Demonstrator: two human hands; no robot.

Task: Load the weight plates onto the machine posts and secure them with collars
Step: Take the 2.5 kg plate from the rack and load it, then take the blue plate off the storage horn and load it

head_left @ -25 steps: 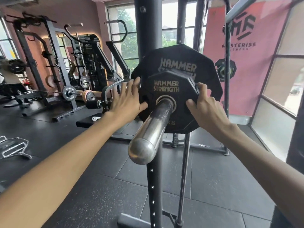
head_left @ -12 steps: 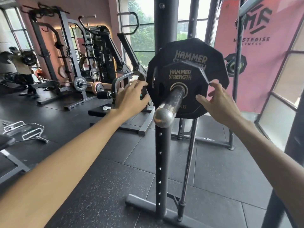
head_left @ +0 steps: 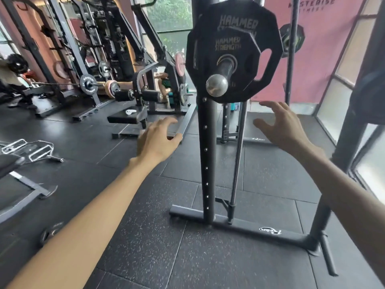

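Two black Hammer Strength plates sit on a steel post (head_left: 217, 84) that sticks out toward me from a black upright (head_left: 208, 155). The small plate (head_left: 248, 53) is in front and the large plate (head_left: 268, 26) is behind it. No collar shows on the post. My left hand (head_left: 156, 140) hangs below and left of the plates, fingers loosely curled, holding nothing. My right hand (head_left: 281, 126) is below and right of them, fingers spread, empty. Neither hand touches the plates.
The upright's base bar (head_left: 239, 224) crosses the rubber floor in front of me, with a thin chrome rod (head_left: 237, 155) beside it. A bench and racks (head_left: 129, 94) stand at the left, a cable handle (head_left: 31, 149) lies at far left, and a dark frame (head_left: 354, 126) rises at right.
Both hands have let go of the small plate and dropped down and away from it. The view has pulled back, so the post now looks shorter.
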